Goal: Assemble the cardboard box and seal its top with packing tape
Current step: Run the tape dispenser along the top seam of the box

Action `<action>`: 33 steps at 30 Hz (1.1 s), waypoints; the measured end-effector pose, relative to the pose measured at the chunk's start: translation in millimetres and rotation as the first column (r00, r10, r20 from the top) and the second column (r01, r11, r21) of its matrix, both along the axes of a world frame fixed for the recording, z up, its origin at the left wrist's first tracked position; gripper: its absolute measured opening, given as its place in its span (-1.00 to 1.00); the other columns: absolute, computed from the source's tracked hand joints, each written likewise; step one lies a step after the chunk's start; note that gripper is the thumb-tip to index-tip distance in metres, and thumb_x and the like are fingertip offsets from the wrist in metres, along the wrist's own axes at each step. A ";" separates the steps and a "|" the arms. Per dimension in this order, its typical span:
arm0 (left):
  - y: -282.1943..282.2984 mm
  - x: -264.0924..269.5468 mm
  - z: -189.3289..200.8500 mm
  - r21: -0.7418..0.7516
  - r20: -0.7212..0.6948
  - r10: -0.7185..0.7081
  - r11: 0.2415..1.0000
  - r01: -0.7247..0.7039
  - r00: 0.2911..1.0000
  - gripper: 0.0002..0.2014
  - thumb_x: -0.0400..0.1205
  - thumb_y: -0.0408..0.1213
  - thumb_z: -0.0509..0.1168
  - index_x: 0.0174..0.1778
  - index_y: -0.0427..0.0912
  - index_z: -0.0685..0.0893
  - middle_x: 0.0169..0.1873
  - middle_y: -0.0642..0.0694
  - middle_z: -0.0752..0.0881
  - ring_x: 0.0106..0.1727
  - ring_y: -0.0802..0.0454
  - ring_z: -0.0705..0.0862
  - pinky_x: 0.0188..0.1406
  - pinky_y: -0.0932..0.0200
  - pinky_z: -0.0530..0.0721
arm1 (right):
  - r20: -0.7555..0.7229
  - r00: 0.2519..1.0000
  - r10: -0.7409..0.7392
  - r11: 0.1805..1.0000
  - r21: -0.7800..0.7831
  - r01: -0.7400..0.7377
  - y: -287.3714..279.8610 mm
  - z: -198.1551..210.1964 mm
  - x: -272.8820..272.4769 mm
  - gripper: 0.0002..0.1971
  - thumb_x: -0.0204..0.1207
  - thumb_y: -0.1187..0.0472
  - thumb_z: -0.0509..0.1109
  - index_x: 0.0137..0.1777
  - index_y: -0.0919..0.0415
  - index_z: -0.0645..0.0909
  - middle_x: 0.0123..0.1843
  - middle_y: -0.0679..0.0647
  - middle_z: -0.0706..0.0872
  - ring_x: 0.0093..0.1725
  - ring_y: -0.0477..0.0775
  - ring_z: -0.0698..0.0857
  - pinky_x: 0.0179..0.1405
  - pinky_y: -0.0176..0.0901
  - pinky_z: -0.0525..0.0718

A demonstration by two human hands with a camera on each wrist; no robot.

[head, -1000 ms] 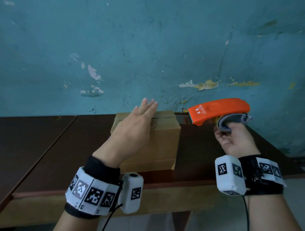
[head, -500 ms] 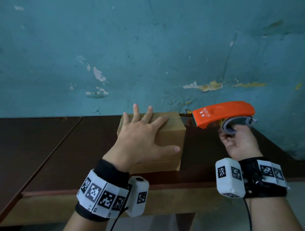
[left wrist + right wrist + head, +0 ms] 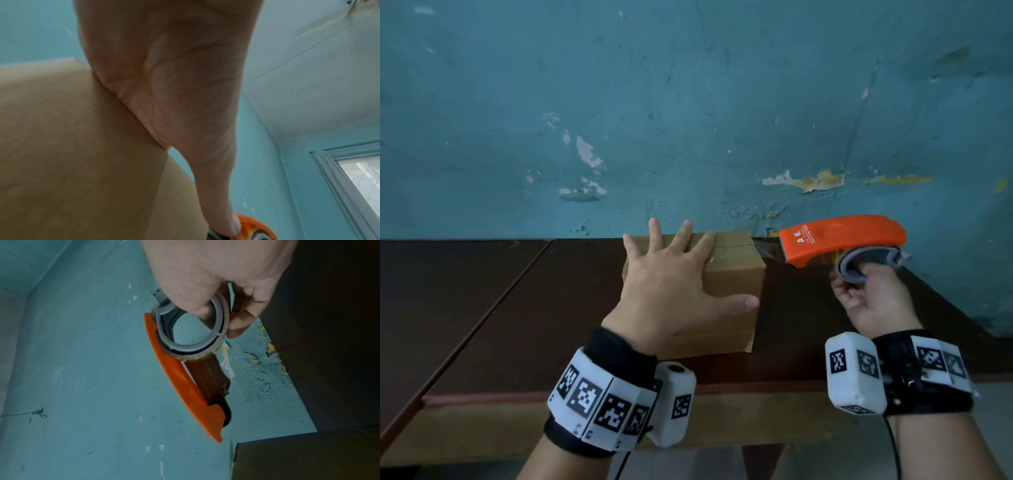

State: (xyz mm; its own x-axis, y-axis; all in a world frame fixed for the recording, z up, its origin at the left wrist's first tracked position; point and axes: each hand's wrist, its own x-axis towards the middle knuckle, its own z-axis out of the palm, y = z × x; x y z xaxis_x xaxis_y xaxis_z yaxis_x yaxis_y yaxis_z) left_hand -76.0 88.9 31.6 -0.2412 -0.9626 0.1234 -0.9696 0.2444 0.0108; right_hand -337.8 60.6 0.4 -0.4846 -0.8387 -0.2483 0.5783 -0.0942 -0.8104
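Note:
A small brown cardboard box (image 3: pixel 736 274) stands closed on the dark table (image 3: pixel 482 308), close to the wall. My left hand (image 3: pixel 674 274) lies flat on its top with fingers spread and the thumb along the near right side. In the left wrist view the palm (image 3: pixel 174 81) presses on the box (image 3: pixel 72 146). My right hand (image 3: pixel 869 294) grips the grey ring of an orange tape dispenser (image 3: pixel 842 238), held just right of the box with its toothed end near the box's top right corner. The right wrist view shows fingers (image 3: pixel 242 318) curled through the ring of the dispenser (image 3: pixel 185 386).
A peeling teal wall (image 3: pixel 688 120) rises right behind the table. A seam runs across the table top on the left (image 3: pixel 493 301). The table's front edge (image 3: pixel 722 387) lies just under my wrists. A window (image 3: pixel 359 186) shows in the left wrist view.
My left hand has come down from hovering over the box to lying flat on its top with fingers spread. The right hand and dispenser have barely shifted.

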 end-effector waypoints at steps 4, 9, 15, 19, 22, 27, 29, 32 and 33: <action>-0.4 11.0 0.9 0.012 0.001 -0.048 0.999 0.048 0.999 0.20 0.25 0.80 -0.15 0.82 0.26 -0.06 0.84 0.02 0.02 0.84 -0.31 -0.12 0.70 -0.60 -0.11 | -0.021 1.000 0.023 0.999 -0.032 -0.024 4.1 7.5 2.5 -0.84 0.73 0.36 0.23 0.00 0.10 0.55 0.02 0.20 0.74 -0.08 0.19 0.82 -0.21 -0.18 0.80; 1.7 16.9 2.5 -0.015 -0.068 -0.085 0.996 0.084 0.994 0.16 0.25 0.80 -0.19 0.76 0.26 0.14 0.73 0.05 0.29 0.83 -0.26 0.06 0.68 -0.60 -0.01 | -0.047 0.999 -0.018 0.989 -0.150 0.011 6.4 15.0 3.3 -0.77 0.71 0.44 0.20 0.14 0.12 0.58 0.06 0.20 0.77 -0.09 0.19 0.85 -0.27 -0.09 0.86; 2.2 -4.6 1.4 -0.125 -0.279 -0.016 0.992 -0.020 0.960 -0.34 0.69 0.41 -0.36 0.16 0.08 0.51 0.15 -0.07 0.58 0.45 -0.23 0.57 0.59 -0.66 0.07 | -0.125 0.991 -0.054 0.983 -0.182 0.031 4.6 7.1 2.9 -0.70 0.67 0.48 0.25 0.24 0.12 0.60 0.07 0.16 0.78 0.09 0.20 0.82 -0.14 0.01 0.85; -6.6 -13.6 -1.3 -0.226 -0.293 -0.016 0.973 -0.053 0.956 -0.81 0.85 -0.11 -0.08 -0.02 -0.03 0.34 -0.07 -0.11 0.53 -0.09 -0.20 0.59 0.64 -0.48 0.18 | -0.139 0.990 -0.012 0.992 -0.127 -0.006 5.0 0.8 4.9 -0.72 0.69 0.48 0.26 0.05 0.04 0.60 0.05 0.16 0.76 0.05 0.20 0.81 -0.16 -0.03 0.82; -8.3 -17.7 3.3 -0.176 -0.324 -0.084 0.984 0.027 0.942 -0.89 0.81 -0.33 -0.03 0.08 -0.11 0.39 0.11 -0.18 0.61 0.23 -0.32 0.63 0.60 -0.22 0.34 | -0.128 0.992 0.011 0.995 -0.097 -0.024 2.4 -4.4 5.3 -0.74 0.69 0.49 0.25 0.16 0.11 0.59 0.06 0.18 0.75 0.00 0.20 0.81 -0.25 -0.09 0.83; -7.4 -12.4 3.4 -0.159 -0.223 -0.184 0.976 0.151 0.957 -0.42 0.83 0.22 -0.12 0.64 -0.01 0.42 0.53 -0.03 0.60 0.54 -0.12 0.56 0.63 -0.07 0.30 | -0.090 0.996 0.025 0.999 -0.037 -0.029 -1.3 -7.9 5.0 -0.76 0.68 0.46 0.27 0.19 0.13 0.58 0.06 0.21 0.76 -0.02 0.25 0.83 -0.28 -0.15 0.81; -4.0 -12.2 2.6 -0.135 -0.108 -0.167 0.979 0.152 0.980 -0.14 0.66 0.49 -0.13 0.79 0.04 0.24 0.69 0.01 0.43 0.69 -0.03 0.39 0.71 0.00 0.19 | -0.056 0.998 0.030 0.999 -0.014 -0.031 -2.6 -8.1 3.8 -0.80 0.68 0.45 0.28 0.14 0.15 0.58 0.08 0.26 0.76 -0.02 0.27 0.83 -0.37 -0.18 0.82; -1.9 -12.2 2.8 -0.153 -0.011 -0.184 0.972 0.180 0.983 0.02 0.51 0.62 -0.15 0.84 0.13 0.00 0.67 0.03 0.40 0.67 -0.01 0.39 0.65 0.01 0.30 | 0.018 0.999 0.051 0.999 0.019 -0.051 -3.9 -10.1 3.0 -0.84 0.67 0.43 0.30 0.10 0.17 0.56 0.14 0.32 0.74 0.00 0.27 0.83 -0.34 -0.16 0.82; -3.0 -11.0 2.3 -0.157 -0.002 -0.179 0.972 0.177 0.984 0.02 0.50 0.62 -0.14 0.84 0.14 -0.04 0.67 0.04 0.40 0.66 0.00 0.39 0.64 0.02 0.32 | 0.036 0.997 0.063 0.998 0.022 -0.064 -3.6 -10.8 3.4 -0.84 0.65 0.45 0.31 0.07 0.17 0.55 0.14 0.32 0.73 0.00 0.25 0.82 -0.30 -0.15 0.82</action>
State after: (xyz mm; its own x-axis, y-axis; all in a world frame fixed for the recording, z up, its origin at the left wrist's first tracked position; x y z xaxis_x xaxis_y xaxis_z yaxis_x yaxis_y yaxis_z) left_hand -87.0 85.9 33.9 -0.4037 -0.8732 0.2730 -0.9105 0.4128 -0.0259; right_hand -334.3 57.0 -10.5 -0.4212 -0.8614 -0.2839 0.6105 -0.0378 -0.7911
